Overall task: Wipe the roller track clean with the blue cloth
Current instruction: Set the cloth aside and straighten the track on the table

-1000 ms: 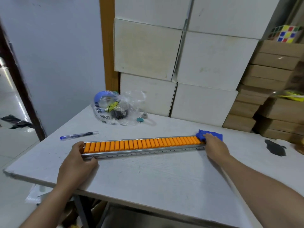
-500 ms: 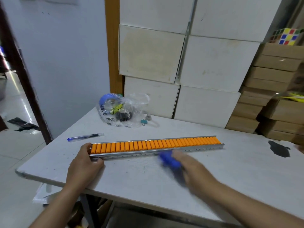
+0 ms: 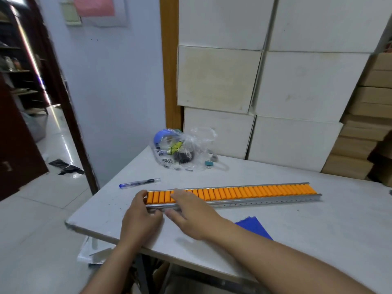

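Observation:
The roller track [image 3: 244, 194], a long metal channel with orange rollers, lies across the grey table [image 3: 297, 230]. My left hand [image 3: 141, 217] grips its left end, thumb on the near rail and fingers over the end. My right hand [image 3: 191, 215] reaches across beside it, fingers resting on the rollers and thumb at the near rail, close to the left end. The blue cloth [image 3: 253, 228] lies flat on the table in front of the track, partly hidden behind my right forearm; neither hand touches it.
A blue pen [image 3: 139, 183] lies just behind the track's left end. A clear plastic bag [image 3: 178, 151] of small items and a binder clip [image 3: 209, 163] sit near the back. White boxes [image 3: 265, 102] and brown cartons [image 3: 360, 145] are stacked behind the table.
My right hand carried the cloth from the track's right end, dropped it on the table in front, and moved to the left end beside my left hand. The view shifted left.

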{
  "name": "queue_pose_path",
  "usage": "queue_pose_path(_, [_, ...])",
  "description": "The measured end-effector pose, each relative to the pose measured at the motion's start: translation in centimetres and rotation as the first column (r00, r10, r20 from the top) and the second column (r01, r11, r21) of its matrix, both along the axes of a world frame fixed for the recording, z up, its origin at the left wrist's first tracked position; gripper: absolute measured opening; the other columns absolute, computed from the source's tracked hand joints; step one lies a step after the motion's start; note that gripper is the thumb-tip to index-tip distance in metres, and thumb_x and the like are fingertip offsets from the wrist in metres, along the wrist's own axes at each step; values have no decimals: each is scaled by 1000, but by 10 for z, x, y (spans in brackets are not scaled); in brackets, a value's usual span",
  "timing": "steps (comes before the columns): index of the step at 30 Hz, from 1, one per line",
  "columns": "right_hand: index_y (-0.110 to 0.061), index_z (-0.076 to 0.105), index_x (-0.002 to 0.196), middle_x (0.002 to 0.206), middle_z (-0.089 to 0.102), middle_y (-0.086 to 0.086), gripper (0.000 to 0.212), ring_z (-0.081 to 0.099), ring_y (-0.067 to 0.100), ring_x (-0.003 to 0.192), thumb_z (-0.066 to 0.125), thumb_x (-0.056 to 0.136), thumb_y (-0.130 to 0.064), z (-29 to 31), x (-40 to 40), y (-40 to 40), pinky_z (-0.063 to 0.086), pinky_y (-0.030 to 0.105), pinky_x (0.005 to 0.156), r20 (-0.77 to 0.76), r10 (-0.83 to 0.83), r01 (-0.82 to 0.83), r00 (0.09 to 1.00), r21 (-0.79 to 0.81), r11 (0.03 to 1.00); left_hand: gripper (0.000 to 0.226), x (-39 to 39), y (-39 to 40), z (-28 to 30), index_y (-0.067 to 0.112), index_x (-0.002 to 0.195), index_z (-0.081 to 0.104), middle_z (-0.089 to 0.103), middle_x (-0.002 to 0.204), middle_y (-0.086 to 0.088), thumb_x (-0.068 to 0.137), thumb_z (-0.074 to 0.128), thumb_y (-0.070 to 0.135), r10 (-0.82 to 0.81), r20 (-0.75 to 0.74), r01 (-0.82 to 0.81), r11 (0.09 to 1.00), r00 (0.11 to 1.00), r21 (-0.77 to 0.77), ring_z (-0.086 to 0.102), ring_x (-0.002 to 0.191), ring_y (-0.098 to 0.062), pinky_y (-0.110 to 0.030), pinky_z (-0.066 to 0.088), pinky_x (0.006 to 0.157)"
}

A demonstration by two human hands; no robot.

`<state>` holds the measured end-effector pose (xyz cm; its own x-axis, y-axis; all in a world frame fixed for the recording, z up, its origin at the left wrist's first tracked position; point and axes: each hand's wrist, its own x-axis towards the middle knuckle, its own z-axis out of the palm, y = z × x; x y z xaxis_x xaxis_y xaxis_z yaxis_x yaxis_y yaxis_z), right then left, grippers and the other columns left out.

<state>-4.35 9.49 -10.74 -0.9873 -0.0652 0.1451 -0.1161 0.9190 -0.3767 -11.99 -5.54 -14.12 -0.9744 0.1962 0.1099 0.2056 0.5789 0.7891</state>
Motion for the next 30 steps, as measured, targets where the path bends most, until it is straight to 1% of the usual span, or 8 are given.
queue_pose_path(3, [-7,45,126,143,40,19,56,38,33,128,36,93,-51,-11,-44,-24,31,46,107,0,82,-81,997,55,995,74,-3,-2,-2,24,136,36,57,120,4,71,72,34,-31,-6,31,1000,999,3,53,99,-18,-35,41,81])
queue_pose_path(9, [-16,24,148,158,19,10,65,13,22,145,19,96,-54,-30,-75,-28,8,41,119,35,135,-139,990,158,978,51,-3,-2,2,38,118,37,52,94,28,78,68,31,-19,18,18,998,1000,56,56,96,-16,-34,40,76])
queue_pose_path(13, [-14,26,147,157,21,11,60,15,24,145,28,98,-49,-26,-64,-12,11,41,117,11,120,-120,993,187,975,75,-5,-2,-1,29,136,32,57,126,5,71,70,31,-7,39,7,1000,999,15,56,110,-22,-40,44,86])
queue_pose_path(18, [-14,23,147,157,23,7,59,19,21,144,32,98,-45,-20,-17,62,15,35,117,14,66,-67,998,204,977,74,-6,-2,-2,28,135,32,56,132,-1,73,71,22,-9,23,9,1000,1000,1,57,105,-22,-44,48,90])
queue_pose_path(20, [-15,22,148,157,22,5,59,19,19,144,32,98,-45,-18,7,102,14,32,116,37,11,-18,999,217,976,73,-7,-3,-4,29,135,33,58,131,-1,73,71,23,-13,22,13,1000,1000,-1,57,103,-22,-45,49,89])
queue_pose_path(25, [-23,17,149,158,18,-2,80,16,12,145,14,84,-69,-22,69,207,14,30,117,45,-295,281,954,194,940,71,-7,-2,-5,30,133,33,58,130,-3,72,70,26,-10,9,10,1000,1000,-16,57,106,-25,-46,49,90])
queue_pose_path(28, [-19,29,145,154,29,2,56,25,17,142,37,96,-44,-20,99,249,18,30,115,20,-445,437,895,152,886,70,-8,-1,-5,28,134,34,58,130,-3,73,69,23,-1,16,1,1000,1000,-9,57,106,-26,-46,48,89])
queue_pose_path(30, [-15,42,135,142,44,6,41,40,26,133,40,97,-32,-18,112,273,27,32,107,-25,-510,507,860,153,848,71,-7,0,-4,26,135,35,57,132,-4,74,70,21,1,13,-1,1000,1000,-11,57,108,-26,-47,47,91])
